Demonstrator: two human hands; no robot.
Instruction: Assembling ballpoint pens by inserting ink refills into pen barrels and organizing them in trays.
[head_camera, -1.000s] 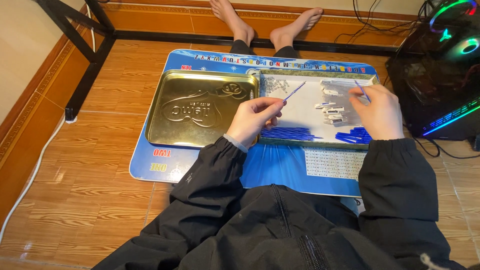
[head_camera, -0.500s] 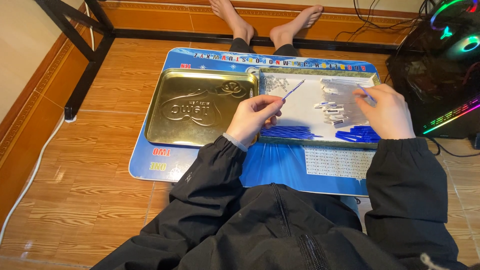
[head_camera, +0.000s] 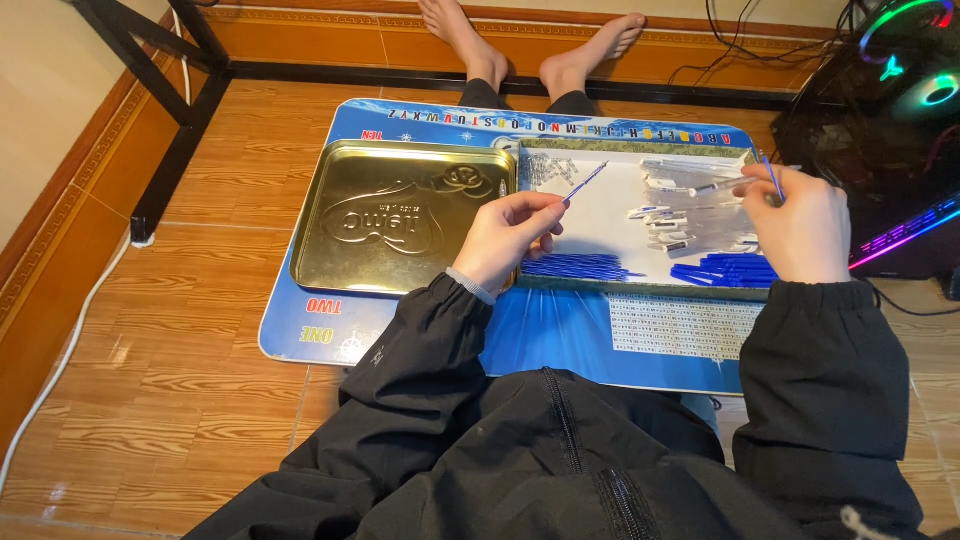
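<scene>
My left hand (head_camera: 508, 238) pinches a thin blue pen refill (head_camera: 585, 182) that points up and right over the open tin box (head_camera: 640, 290). My right hand (head_camera: 800, 225) is at the box's right side, holding a clear pen barrel (head_camera: 722, 184) and a thin blue refill (head_camera: 771, 176) between the fingers. Inside the box lie clear barrels with small white and blue parts (head_camera: 668, 225), a pile of blue refills at front left (head_camera: 578, 266) and another blue pile at front right (head_camera: 728, 270).
A gold tin lid (head_camera: 400, 215) lies left of the box. Both rest on a blue mat (head_camera: 560, 335) over my legs. Bare feet (head_camera: 530, 45) stretch ahead. A lit computer case (head_camera: 890, 120) stands right, a black metal frame (head_camera: 150, 110) left on the wood floor.
My right hand has lifted slightly and shifted right at the box's edge. My left hand still holds its blue refill in about the same spot.
</scene>
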